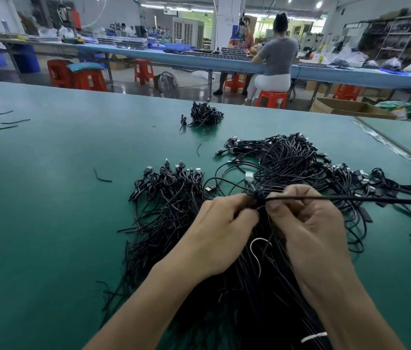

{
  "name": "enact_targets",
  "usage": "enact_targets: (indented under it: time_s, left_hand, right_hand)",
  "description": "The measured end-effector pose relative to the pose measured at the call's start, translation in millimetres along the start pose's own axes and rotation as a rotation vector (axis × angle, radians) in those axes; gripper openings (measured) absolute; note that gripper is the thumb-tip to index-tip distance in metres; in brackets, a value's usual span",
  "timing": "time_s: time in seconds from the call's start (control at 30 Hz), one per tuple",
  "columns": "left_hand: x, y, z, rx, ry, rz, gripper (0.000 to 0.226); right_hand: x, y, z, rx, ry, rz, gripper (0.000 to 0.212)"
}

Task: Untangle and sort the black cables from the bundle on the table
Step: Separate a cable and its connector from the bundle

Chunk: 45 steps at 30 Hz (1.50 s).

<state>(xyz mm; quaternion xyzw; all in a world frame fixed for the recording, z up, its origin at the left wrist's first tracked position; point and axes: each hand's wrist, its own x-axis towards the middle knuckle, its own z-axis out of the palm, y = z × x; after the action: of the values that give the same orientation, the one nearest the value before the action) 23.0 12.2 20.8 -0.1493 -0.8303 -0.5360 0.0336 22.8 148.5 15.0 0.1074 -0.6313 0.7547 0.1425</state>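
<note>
Big green desk point(47, 198) with a huge bundle of black cables point(287, 160) sprawled across the near middle, and a smaller pile point(205, 114) sitting further back. The left hand point(222, 231) and right hand point(313, 223) are both over the bundle, fingers curled, pinching one little knotted cable point(256, 194) between them.

Ahead of me a person in a grey top point(277, 53) is sitting on a red stool point(271, 99), back turned to me, at a long blue counter point(133, 53). A second person in orange point(243, 41) is facing them from across it. More red stools point(61, 73) are standing along its near side, one of them carrying a teal cushion point(85, 66). A wire floor fan point(168, 82) is resting on the floor by it, and an open cardboard box point(348, 108) is sitting off to my right. Metal shelving point(401, 34) is lining the far right wall, and a blue barrel point(26, 58) is standing at far left.
</note>
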Motion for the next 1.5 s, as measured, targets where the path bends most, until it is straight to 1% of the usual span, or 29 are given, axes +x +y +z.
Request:
enact_targets:
  time_s: [0.07,0.13,0.2,0.23,0.27,0.3,0.37,0.4,0.47,0.57,0.67,0.73,0.8,0.83,0.9,0.97,1.0,1.07,1.13,1.2,1.27,1.33,1.5]
  left_hand:
    - [1.9,-0.6,-3.7,-0.124,0.003,-0.077,0.037]
    - [2.8,-1.5,-4.9,-0.280,-0.048,-0.161,0.052]
    - [3.3,-4.2,-5.0,-0.312,-0.031,-0.158,0.064]
    - [4.0,-5.8,-4.1,-0.292,-0.007,-0.114,0.063]
    - [4.4,-6.9,-3.3,-0.283,0.010,-0.058,0.055]
    - [5.4,-8.6,-2.8,-0.284,0.020,-0.014,0.040]
    - [6.8,-11.6,-3.4,-0.352,0.001,0.013,0.012]
    - [7.0,-12.4,-4.0,-0.390,-0.016,0.006,0.008]
    - [6.6,-14.6,-6.2,-0.432,0.001,-0.026,0.018]
    - [7.1,-13.6,-9.2,-0.377,0.042,-0.040,0.026]
    - [6.8,-12.7,-12.3,-0.170,0.079,0.034,0.030]
    - [5.7,-10.4,-13.6,-0.073,0.062,0.092,0.032]
    - [4.2,-8.4,-13.3,-0.027,0.040,0.108,0.041]
    - [3.5,-6.9,-12.4,-0.030,0.034,0.111,0.042]
    - [1.8,-2.2,-9.9,-0.123,-0.008,0.072,0.036]
    - [1.5,-1.1,-6.9,-0.214,-0.048,0.014,0.032]
    - [1.5,-1.8,-5.4,-0.222,-0.051,0.003,0.026]
    - [1.1,-5.3,-4.9,-0.175,-0.037,0.007,0.016]
    - [2.0,-12.0,-6.2,-0.118,-0.031,-0.020,0.027]
    - [3.3,-17.5,-7.7,-0.055,0.020,-0.071,0.037]
    - [4.4,-19.6,-6.1,0.019,0.111,-0.091,0.034]
    - [4.4,-18.7,-3.0,0.051,0.152,-0.095,0.028]
    - [4.1,-15.7,-2.2,-0.146,0.129,-0.153,0.012]
  right_hand:
    - [-0.6,2.8,1.3,0.008,-0.001,0.023,0.026]
    - [-0.6,5.2,0.7,-0.003,-0.016,0.054,0.027]
    - [-0.9,6.5,-0.6,-0.067,-0.060,0.058,0.025]
    - [-1.1,7.4,-1.1,-0.099,-0.071,0.052,0.025]
    - [-1.1,8.7,-2.1,-0.120,-0.070,0.048,0.025]
    - [-1.0,10.1,-2.9,-0.132,-0.061,0.051,0.026]
    - [-0.9,14.1,-4.9,-0.126,-0.043,0.086,0.027]
    - [-0.9,16.0,-6.8,-0.090,-0.042,0.124,0.028]
    - [-0.9,19.2,-10.2,0.024,-0.066,0.227,0.027]
    - [-0.1,24.8,-13.1,0.126,-0.056,0.329,0.026]
    - [1.2,27.5,-11.4,0.189,-0.007,0.408,0.026]
    - [1.9,26.2,-8.8,0.249,0.007,0.463,0.023]
    - [1.8,22.1,-6.6,0.294,-0.003,0.493,0.022]
    - [2.0,19.8,-6.1,0.315,-0.003,0.488,0.022]
    - [2.5,17.3,-6.6,0.341,0.015,0.459,0.022]
    - [2.6,19.1,-8.8,0.302,0.039,0.445,0.024]
    - [2.6,20.5,-9.4,0.275,0.053,0.432,0.025]
    - [2.6,21.9,-9.8,0.228,0.084,0.373,0.026]
    - [2.3,20.5,-9.0,0.172,0.113,0.288,0.030]
    - [1.6,18.7,-6.3,0.145,0.123,0.219,0.031]
    - [0.2,19.0,-2.4,0.140,0.116,0.192,0.032]
    - [-1.8,20.9,2.0,0.130,0.100,0.186,0.035]
    - [-3.4,20.6,2.5,0.150,0.027,0.229,0.037]
